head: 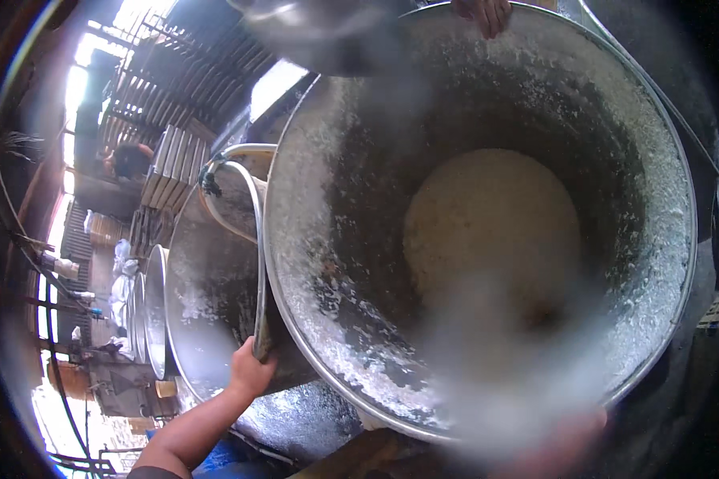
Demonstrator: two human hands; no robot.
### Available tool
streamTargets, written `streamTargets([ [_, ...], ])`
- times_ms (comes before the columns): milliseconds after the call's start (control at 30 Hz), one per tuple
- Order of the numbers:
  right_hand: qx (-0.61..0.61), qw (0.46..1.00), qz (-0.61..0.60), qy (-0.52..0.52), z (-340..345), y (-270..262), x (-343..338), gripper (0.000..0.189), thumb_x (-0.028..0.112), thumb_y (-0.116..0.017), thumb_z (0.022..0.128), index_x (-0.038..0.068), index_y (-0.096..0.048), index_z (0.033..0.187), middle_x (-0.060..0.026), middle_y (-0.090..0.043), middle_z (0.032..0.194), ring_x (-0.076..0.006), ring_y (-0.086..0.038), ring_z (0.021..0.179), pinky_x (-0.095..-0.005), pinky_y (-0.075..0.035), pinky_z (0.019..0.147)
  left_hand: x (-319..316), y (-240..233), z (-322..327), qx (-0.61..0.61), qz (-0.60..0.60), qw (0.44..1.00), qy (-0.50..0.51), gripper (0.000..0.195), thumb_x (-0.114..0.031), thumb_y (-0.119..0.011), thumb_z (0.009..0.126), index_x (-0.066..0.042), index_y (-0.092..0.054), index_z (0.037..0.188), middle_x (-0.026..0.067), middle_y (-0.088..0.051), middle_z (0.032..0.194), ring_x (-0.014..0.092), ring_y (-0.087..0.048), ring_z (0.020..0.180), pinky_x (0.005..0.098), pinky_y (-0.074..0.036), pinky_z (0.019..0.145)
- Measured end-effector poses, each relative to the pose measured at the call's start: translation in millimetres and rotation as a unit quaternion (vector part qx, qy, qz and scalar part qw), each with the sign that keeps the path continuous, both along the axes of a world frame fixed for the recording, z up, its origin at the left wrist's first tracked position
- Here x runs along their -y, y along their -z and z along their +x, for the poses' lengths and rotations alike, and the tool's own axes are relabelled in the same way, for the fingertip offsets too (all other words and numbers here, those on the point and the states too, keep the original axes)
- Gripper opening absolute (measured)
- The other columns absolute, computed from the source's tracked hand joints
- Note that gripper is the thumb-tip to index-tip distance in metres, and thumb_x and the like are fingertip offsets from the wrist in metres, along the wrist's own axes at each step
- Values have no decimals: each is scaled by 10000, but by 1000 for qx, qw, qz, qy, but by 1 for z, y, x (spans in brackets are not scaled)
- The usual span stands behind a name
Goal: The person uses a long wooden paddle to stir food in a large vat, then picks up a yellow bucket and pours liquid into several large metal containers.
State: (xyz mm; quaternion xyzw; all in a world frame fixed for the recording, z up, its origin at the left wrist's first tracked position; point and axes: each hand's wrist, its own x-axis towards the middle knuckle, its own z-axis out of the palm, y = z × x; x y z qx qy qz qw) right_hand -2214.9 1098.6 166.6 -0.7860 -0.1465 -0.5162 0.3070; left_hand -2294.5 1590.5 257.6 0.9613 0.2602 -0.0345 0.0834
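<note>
Before me is a large round metal vat (359, 179), its inner wall streaked with whitish residue. A pale, off-white mass (491, 209) covers its bottom. To the left of the vat, my left hand (253, 370) grips a pale hose (259, 269) near its lower end. This hose loops upward and has a dark green tie (210, 181) around it. My right hand (575, 434) is a blurred shape by the vat's lower-right rim; its fingers and any grip cannot be made out. A hazy pale patch hides part of the vat's lower interior.
Another person's hand (485, 15) rests over the vat's far rim. A blurred rounded metal vessel (329, 42) overhangs the upper left. A second large vat (210, 287) stands left, with smaller containers (156, 311) beyond it. Stacked trays (171, 170) and a person (129, 160) are farther back.
</note>
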Motion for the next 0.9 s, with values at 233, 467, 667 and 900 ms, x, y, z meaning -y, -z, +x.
streamTargets([
  [233,-216,971,-44,-93,-15,-27,15,327,347,-390,936,110,-470,1147,-21,-606,798,-207,-538,797,-544,-323,989,-8,6,-3,-13,-10,1000,-20,321,-62,-667,794,36,-610,1095,230,-685,951,388,-670,918,418,-508,818],
  [467,-107,990,-33,-88,4,2,12,328,387,-345,942,122,-461,1096,-4,-602,751,-175,-531,749,-492,-337,1013,9,27,-26,16,-42,999,-14,338,-67,-672,782,7,-618,1108,211,-695,964,394,-672,941,422,-509,832],
  [667,-19,995,-33,-87,9,9,8,415,430,-264,967,95,-488,1064,15,-569,712,-161,-509,711,-453,-366,978,24,62,-67,32,-15,998,-48,287,-89,-676,807,-27,-631,1083,204,-690,980,396,-662,963,413,-506,835],
  [900,21,995,-60,-76,5,8,23,413,337,-317,967,10,-566,1006,-8,-539,592,-159,-500,597,-435,-439,843,18,92,-114,57,-27,998,-2,287,-157,-700,814,-52,-632,1072,202,-663,963,416,-622,947,458,-498,820],
])
